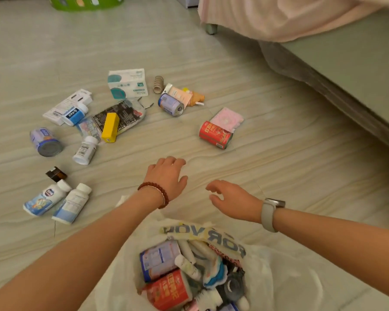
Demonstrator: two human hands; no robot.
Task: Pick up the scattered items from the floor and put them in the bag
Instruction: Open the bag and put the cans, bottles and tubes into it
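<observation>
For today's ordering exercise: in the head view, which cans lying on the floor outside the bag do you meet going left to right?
Purple can → purple can with pull-tab end → red can.

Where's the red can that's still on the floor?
In the head view, the red can lies on its side right of centre, against a pink packet, beyond the right hand.
</observation>
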